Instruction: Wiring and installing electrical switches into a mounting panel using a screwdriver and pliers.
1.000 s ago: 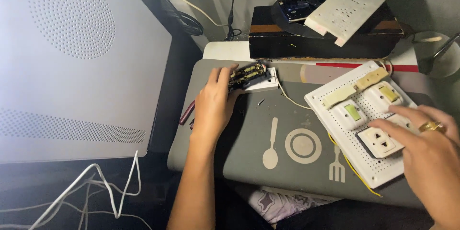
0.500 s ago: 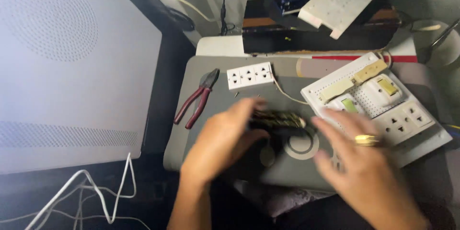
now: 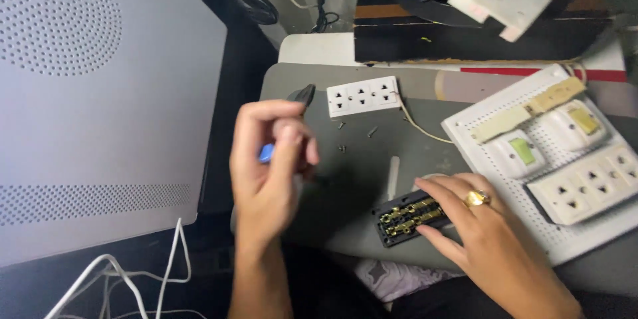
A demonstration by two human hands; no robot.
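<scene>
Lying opened on the grey mat [image 3: 359,179], the black socket body [image 3: 407,216] is steadied by the right hand [image 3: 485,239] with fingers laid flat, its white faceplate [image 3: 363,96] and loose screws [image 3: 341,148] set apart, while a blue-handled tool [image 3: 266,153] is gripped in the closed left hand [image 3: 269,173].

A flat black box [image 3: 478,33] stands at the upper middle to upper right of the frame, oblong, with a brown band along its top edge. A thin red strip [image 3: 505,72], perhaps a label, lies just below it. No screens or signs can be made out.
</scene>
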